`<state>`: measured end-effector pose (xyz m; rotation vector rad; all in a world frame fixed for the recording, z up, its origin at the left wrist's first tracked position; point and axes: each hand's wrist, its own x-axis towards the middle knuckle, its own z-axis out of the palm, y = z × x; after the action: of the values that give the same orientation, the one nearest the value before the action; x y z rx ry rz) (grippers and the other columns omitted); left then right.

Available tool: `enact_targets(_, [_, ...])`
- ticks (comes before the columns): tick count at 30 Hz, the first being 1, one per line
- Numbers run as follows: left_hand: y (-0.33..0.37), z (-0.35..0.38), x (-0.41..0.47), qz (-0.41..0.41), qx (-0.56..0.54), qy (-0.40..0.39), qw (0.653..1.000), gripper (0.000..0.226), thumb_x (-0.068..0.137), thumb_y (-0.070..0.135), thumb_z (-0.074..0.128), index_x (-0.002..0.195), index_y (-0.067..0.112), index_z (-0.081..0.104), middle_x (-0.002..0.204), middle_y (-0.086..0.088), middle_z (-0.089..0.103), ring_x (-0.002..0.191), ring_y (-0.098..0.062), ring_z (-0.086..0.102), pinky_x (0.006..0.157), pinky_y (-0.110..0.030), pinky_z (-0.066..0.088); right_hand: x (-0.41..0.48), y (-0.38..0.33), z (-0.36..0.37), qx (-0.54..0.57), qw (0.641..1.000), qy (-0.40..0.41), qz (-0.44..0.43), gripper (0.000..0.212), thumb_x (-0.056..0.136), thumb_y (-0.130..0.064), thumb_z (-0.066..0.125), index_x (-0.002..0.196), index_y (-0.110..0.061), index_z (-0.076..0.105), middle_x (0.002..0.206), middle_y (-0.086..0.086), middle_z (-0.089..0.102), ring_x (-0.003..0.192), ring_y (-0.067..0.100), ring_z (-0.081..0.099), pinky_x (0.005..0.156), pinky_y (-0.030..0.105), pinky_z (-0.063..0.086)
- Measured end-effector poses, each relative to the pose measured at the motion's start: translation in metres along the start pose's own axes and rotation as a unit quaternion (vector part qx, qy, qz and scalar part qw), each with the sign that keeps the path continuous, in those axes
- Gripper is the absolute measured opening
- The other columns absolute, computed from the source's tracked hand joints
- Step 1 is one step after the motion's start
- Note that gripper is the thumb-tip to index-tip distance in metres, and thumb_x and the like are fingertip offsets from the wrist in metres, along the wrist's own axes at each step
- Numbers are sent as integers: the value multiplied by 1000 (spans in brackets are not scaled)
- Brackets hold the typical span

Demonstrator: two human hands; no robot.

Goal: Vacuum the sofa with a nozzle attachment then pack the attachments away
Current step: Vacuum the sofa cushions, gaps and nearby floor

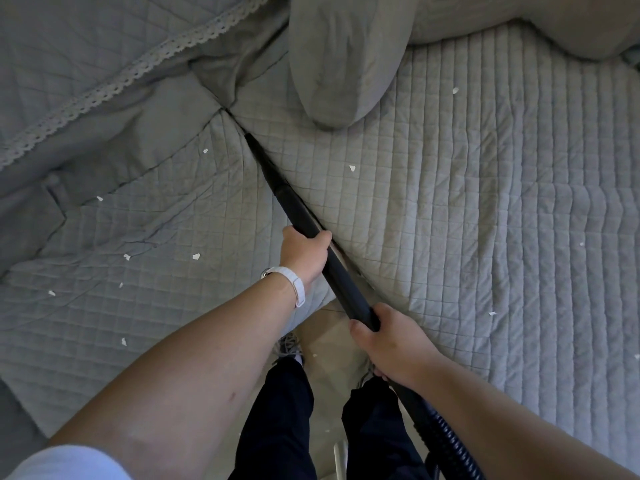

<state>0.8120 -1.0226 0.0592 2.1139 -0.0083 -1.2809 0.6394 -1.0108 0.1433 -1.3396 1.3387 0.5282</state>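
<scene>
A black vacuum tube [341, 282] runs from bottom right up to the centre, ending in a narrow crevice nozzle [261, 155]. The nozzle tip lies in the seam between two grey quilted sofa cushions [450, 202]. My left hand [304, 252] grips the tube partway along its length, a white watch on the wrist. Lower down, my right hand [388, 341] grips the tube near the ribbed hose [450, 441]. Several small white paper scraps [196, 256] lie scattered over both cushions.
A grey pillow [339, 57] rests at the back, just beyond the nozzle tip. A lace-trimmed quilted cover [104, 88] drapes over the left armrest. My legs and a shoe [289, 344] stand on the pale floor [329, 348] between the cushions' front edges.
</scene>
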Motion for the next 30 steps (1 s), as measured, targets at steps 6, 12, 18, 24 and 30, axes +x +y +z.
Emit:
enact_targets(6, [10, -9, 8, -8, 8, -4, 1000, 44, 86, 30, 66, 121, 12, 46, 104, -4, 62, 92, -20, 63, 89, -44, 56, 8, -15, 2, 2, 1000, 0, -1, 23, 90, -46, 55, 95, -24, 55, 64, 1, 63, 51, 15, 58, 60, 39, 58])
enact_targets(12, [15, -14, 10, -14, 3, -11, 1000, 45, 88, 29, 65, 124, 13, 44, 107, -4, 61, 96, -21, 62, 91, -43, 55, 6, -22, 2, 4, 1000, 5, 1, 24, 88, -46, 55, 95, -23, 56, 70, 4, 66, 56, 17, 61, 62, 43, 59])
enact_targets(18, [29, -21, -1, 7, -29, -10, 999, 36, 91, 26, 61, 119, 16, 41, 103, -1, 59, 88, -13, 59, 69, -29, 46, -6, -31, -3, 1, 1000, 24, -11, 22, 90, -46, 56, 94, -24, 56, 73, 2, 65, 57, 14, 59, 54, 34, 53])
enact_targets(24, [52, -42, -29, 39, -89, -3, 995, 40, 90, 24, 61, 125, 16, 43, 100, 0, 59, 87, -15, 61, 64, -27, 46, -32, -50, -5, 3, 999, 44, -27, 23, 89, -46, 59, 92, -23, 56, 69, 1, 61, 53, 14, 56, 51, 33, 50])
enact_targets(30, [74, -78, -74, 88, -173, 8, 981, 25, 91, 16, 60, 112, 21, 47, 90, 3, 56, 75, -9, 57, 63, -23, 45, -75, -74, 3, 1, 997, 57, -55, 23, 88, -48, 60, 93, -26, 55, 70, 0, 61, 54, 14, 56, 50, 33, 49])
